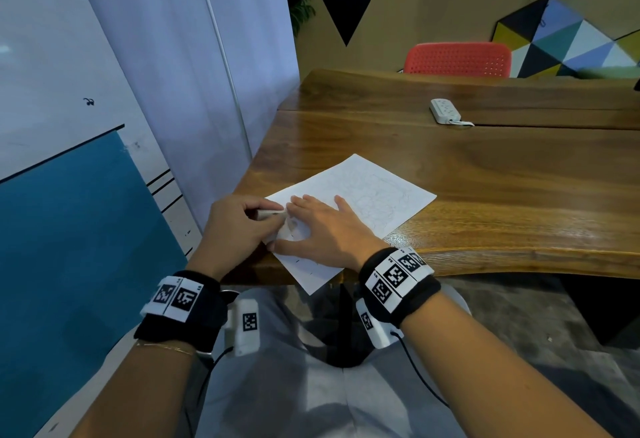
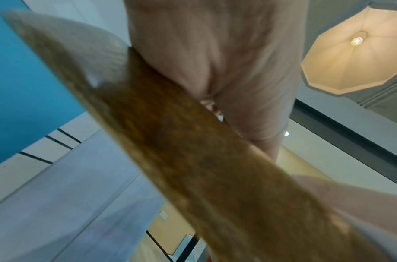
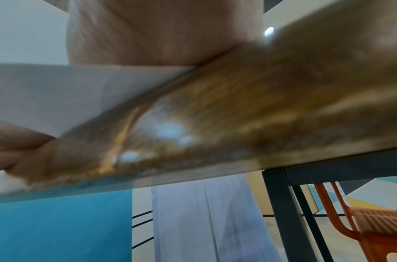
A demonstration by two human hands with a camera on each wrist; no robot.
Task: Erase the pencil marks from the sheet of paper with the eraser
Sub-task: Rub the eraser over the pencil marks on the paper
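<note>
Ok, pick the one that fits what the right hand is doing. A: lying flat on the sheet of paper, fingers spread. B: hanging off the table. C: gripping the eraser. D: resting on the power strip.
A: the head view shows the right hand flat on the sheet of paper, while the left hand grips the eraser.

- An office meeting room: long polished wooden table [image 1: 485, 174], white power strip [image 1: 445, 111] at one o'clock.
- Perforated coral plastic chair [image 1: 458, 59] beyond; geometric triangle-painted wall [image 1: 568, 39] at two o'clock.
</note>
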